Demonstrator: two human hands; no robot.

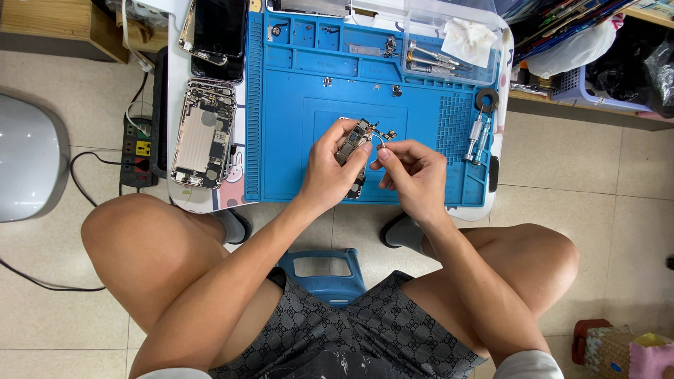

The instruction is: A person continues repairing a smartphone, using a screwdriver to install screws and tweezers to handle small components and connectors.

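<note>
We observe the left hand (330, 165) gripping a small phone circuit board (354, 144), fingers curled round its left edge and thumb on its face, holding it just above the blue work mat (295, 119) that covers the desk (179, 70). The board sits over the middle of the mat, near its front half, with a dark part of it showing below the hand. The right hand (414, 175) is just beside it, thumb and forefinger pressed together on a thin pale cable or tool tip (380, 140) that touches the board's right side; we cannot tell which it is. A short gold-coloured flex part (386, 133) sticks out at the board's upper right.

To the left of the mat lies an opened phone housing (203, 133), inner side up, and behind it a dark phone screen (217, 28). At the mat's far edge we note a clear plastic tray (453, 42) holding a white cloth and metal tools. Two silver screwdrivers (479, 137) lie at the mat's right edge, below a dark roll of tape (486, 99). A power strip (138, 151) rests on the floor on the left. A blue stool (326, 270) shows between the person's knees.
</note>
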